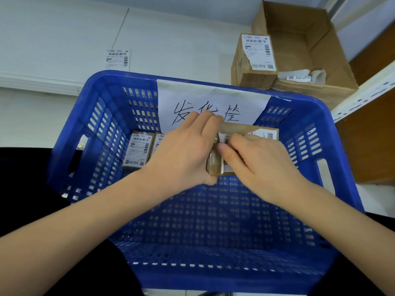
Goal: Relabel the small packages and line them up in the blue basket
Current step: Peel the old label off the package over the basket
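A blue perforated basket fills the middle of the view, with a handwritten paper sign taped to its far wall. Two small labelled cardboard packages stand side by side at the basket's far left. Both hands are over a third small brown package inside the basket. My left hand grips its left end, fingers curled over the top. My right hand lies on its white barcode label, thumb and fingers at the label's edge. Most of this package is hidden by the hands.
Behind the basket at the right stands a labelled small brown box beside a large open carton with label strips on its flap. A shipping label lies on the white surface at the back left. A white shelf upright runs along the right.
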Available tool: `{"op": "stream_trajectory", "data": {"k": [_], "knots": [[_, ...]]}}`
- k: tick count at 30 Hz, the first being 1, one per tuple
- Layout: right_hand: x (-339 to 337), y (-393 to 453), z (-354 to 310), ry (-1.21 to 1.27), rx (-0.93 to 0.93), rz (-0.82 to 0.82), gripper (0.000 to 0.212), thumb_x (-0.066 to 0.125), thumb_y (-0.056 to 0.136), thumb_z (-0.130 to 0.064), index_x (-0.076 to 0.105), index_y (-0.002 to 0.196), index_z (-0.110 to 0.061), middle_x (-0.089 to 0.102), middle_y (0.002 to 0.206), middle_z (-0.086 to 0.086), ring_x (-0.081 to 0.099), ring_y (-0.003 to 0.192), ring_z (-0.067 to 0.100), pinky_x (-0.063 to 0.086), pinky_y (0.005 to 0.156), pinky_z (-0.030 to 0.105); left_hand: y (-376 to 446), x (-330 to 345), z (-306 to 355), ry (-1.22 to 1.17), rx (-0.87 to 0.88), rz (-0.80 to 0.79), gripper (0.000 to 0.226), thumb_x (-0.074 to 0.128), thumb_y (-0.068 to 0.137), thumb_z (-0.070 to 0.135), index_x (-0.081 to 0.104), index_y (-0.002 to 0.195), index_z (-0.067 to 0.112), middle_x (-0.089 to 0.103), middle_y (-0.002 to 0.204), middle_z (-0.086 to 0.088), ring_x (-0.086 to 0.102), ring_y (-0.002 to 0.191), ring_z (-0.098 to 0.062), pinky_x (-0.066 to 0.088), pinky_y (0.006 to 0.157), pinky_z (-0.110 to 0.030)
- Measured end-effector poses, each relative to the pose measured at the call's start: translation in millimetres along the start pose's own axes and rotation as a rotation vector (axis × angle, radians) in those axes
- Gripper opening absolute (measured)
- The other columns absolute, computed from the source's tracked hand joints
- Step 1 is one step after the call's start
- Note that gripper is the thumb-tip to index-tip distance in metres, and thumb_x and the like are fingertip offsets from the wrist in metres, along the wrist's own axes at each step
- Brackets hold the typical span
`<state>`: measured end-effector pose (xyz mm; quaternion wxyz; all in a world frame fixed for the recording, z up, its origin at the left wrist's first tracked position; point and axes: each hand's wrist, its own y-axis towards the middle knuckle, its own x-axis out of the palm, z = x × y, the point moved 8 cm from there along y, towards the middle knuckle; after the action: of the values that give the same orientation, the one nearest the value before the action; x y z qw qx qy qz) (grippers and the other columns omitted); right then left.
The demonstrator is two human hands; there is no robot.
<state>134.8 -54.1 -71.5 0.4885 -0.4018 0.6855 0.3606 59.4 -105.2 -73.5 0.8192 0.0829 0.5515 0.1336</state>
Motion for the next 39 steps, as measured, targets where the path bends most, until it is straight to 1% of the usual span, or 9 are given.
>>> {"op": "stream_trajectory", "data": {"k": [4, 7, 10, 17, 20, 24, 29, 36, 39], "knots": [[4, 1, -5, -0.055, -0.027, 0.064, 0.032, 0.028, 0.093, -0.044, 0.033, 0.07, -0.022, 0.044, 0.056, -0.006, 0.045, 0.046, 0.019, 0.018, 0.041, 0.021, 0, 1, 0, 0.008, 0.004, 0.014, 0.086, 0.084, 0.034, 0.02, 0.056, 0.111, -0.004, 0.059, 0.103, -0.013, 0.057, 0.089, -0.033, 0.052, 0.049, -0.041], [5, 0, -7, 0.043, -0.067, 0.099, 0.022, 0.03, 0.093, -0.034, 0.03, 0.075, -0.022, 0.039, 0.058, -0.008, 0.037, 0.047, 0.015, 0.024, 0.046, 0.026, -2, 5, -2, -0.013, 0.009, -0.002, 0.085, 0.083, 0.035, 0.019, 0.053, 0.111, -0.003, 0.057, 0.103, -0.014, 0.055, 0.09, -0.033, 0.052, 0.051, -0.044], [6, 0, -2, 0.184, -0.071, 0.059, 0.023, 0.028, 0.094, -0.034, 0.03, 0.073, -0.023, 0.028, 0.059, -0.017, 0.031, 0.05, 0.003, 0.022, 0.048, 0.023, -1, 5, -4, -0.05, 0.01, -0.01, 0.086, 0.084, 0.036, 0.021, 0.052, 0.112, -0.002, 0.056, 0.105, -0.013, 0.054, 0.09, -0.031, 0.053, 0.055, -0.044], [4, -4, 8, 0.335, -0.018, 0.024, 0.029, 0.037, 0.094, -0.028, 0.034, 0.066, -0.021, 0.035, 0.057, -0.011, 0.039, 0.061, 0.007, 0.034, 0.058, 0.015, 0, 3, -5, -0.082, 0.026, 0.008, 0.085, 0.083, 0.04, 0.022, 0.053, 0.116, -0.002, 0.055, 0.107, -0.012, 0.052, 0.091, -0.027, 0.053, 0.059, -0.042], [2, -6, 11, 0.375, 0.0, 0.001, 0.03, 0.037, 0.094, -0.029, 0.038, 0.067, -0.016, 0.037, 0.057, -0.009, 0.04, 0.062, 0.009, 0.035, 0.057, 0.016, 1, 2, -5, -0.074, 0.032, 0.016, 0.084, 0.084, 0.041, 0.022, 0.053, 0.115, -0.002, 0.056, 0.107, -0.012, 0.053, 0.091, -0.027, 0.052, 0.062, -0.039], [-1, -7, 14, 0.414, 0.014, 0.004, 0.03, 0.037, 0.094, -0.03, 0.032, 0.064, -0.027, 0.035, 0.056, -0.011, 0.042, 0.059, 0.003, 0.035, 0.058, 0.014, 0, 1, -9, -0.086, 0.018, 0.023, 0.084, 0.086, 0.043, 0.023, 0.053, 0.116, -0.002, 0.056, 0.106, -0.011, 0.055, 0.089, -0.026, 0.045, 0.064, -0.031], [-8, -7, 20, 0.429, 0.036, 0.015, 0.031, 0.035, 0.094, -0.035, 0.034, 0.065, -0.024, 0.038, 0.057, -0.008, 0.042, 0.06, 0.006, 0.035, 0.055, 0.017, 1, -4, -12, -0.113, 0.034, 0.052, 0.083, 0.085, 0.047, 0.027, 0.05, 0.117, -0.001, 0.054, 0.104, -0.012, 0.054, 0.088, -0.027, 0.052, 0.062, -0.04], [-20, -9, 31, 0.391, 0.041, 0.041, 0.034, 0.032, 0.091, -0.048, 0.037, 0.065, -0.027, 0.048, 0.064, -0.014, 0.044, 0.058, 0.006, 0.035, 0.052, 0.017, 3, -8, -16, -0.098, 0.056, 0.072, 0.085, 0.085, 0.051, 0.032, 0.047, 0.12, -0.001, 0.053, 0.106, -0.013, 0.055, 0.091, -0.03, 0.051, 0.064, -0.043], [-25, -10, 36, 0.381, 0.034, 0.044, 0.035, 0.031, 0.09, -0.049, 0.04, 0.066, -0.024, 0.045, 0.059, -0.007, 0.045, 0.058, 0.008, 0.036, 0.052, 0.018, 2, -9, -17, -0.102, 0.058, 0.07, 0.087, 0.085, 0.051, 0.035, 0.044, 0.121, 0.004, 0.052, 0.107, -0.011, 0.055, 0.093, -0.027, 0.049, 0.067, -0.039]]}}
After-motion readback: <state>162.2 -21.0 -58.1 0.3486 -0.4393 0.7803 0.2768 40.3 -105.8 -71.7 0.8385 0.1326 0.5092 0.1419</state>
